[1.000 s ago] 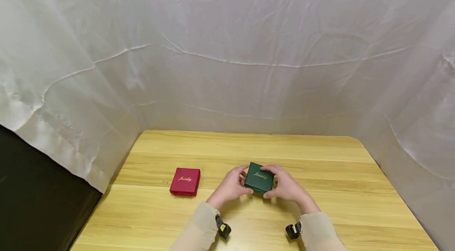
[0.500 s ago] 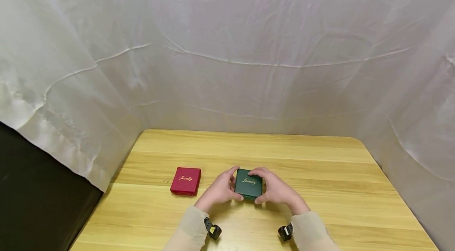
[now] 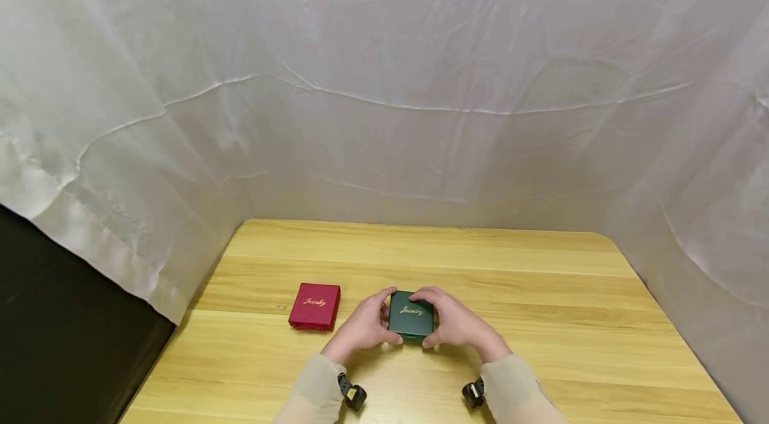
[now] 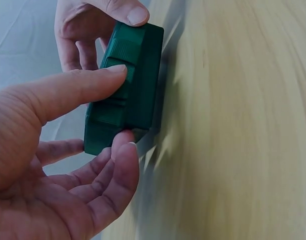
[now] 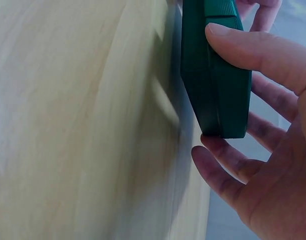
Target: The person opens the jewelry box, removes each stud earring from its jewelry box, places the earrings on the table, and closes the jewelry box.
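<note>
A square dark green jewelry box [image 3: 411, 318] with gold "Jewelry" lettering is held between both hands, its lid closed. My left hand [image 3: 364, 325] grips its left side, and in the left wrist view the thumb presses the ridged front of the green box [image 4: 128, 85] while fingertips touch its lower corner. My right hand [image 3: 459, 325] holds the right side; in the right wrist view its thumb lies on the front face of the box [image 5: 225, 95]. A shadow lies beside the box on the wood, and it appears slightly raised. Its back is hidden.
To the left of the hands, a closed red jewelry box [image 3: 315, 307] with gold lettering lies on the wooden table [image 3: 541, 317]. Pale grey curtains [image 3: 384, 143] enclose the back and sides. A black surface [image 3: 66, 337] shows beyond the left edge.
Both hands have moved left and a little nearer with the green box, which has turned from slanted to nearly straight. The red box stays where it was.
</note>
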The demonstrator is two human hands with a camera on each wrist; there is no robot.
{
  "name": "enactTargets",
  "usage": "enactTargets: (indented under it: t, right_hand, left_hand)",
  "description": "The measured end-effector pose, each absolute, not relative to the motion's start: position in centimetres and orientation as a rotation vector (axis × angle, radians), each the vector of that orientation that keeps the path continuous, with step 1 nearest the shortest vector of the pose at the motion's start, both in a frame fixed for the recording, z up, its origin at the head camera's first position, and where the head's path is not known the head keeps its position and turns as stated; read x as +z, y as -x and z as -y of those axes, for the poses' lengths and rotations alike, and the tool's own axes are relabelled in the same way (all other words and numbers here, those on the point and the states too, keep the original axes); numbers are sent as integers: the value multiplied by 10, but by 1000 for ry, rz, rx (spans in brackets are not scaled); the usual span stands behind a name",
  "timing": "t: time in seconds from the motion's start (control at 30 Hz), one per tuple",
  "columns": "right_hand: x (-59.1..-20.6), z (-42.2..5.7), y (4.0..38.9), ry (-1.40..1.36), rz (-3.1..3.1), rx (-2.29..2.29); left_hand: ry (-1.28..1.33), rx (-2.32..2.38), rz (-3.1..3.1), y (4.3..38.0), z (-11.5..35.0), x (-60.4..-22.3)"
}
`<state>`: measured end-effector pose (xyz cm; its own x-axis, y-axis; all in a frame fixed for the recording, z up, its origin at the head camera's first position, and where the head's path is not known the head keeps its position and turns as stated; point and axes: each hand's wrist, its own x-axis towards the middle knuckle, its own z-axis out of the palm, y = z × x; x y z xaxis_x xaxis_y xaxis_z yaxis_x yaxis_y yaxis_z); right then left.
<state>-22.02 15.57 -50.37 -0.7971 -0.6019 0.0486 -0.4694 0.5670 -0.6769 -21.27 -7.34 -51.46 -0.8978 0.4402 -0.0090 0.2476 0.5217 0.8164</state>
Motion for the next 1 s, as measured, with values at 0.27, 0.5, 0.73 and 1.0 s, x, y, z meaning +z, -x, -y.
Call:
enactTargets:
  t: [0.27,0.5,0.73,1.0]
  right_hand:
    - [-506,-149,225,896,-2614,-1016]
    - [-511,-146,231,881,-2614,-1002]
    - [-511,-146,232,842,-2608,-1003]
    - [-509,-151,231,823,-2580,-1029]
  left_hand:
    - [-559,1302,-2560,216,78,-518]
    - [-537,1293,-2570,218,79,-518]
    - [-529,1295,-2569,221,80,-518]
    - [-526,1265,-2613,219,81,-520]
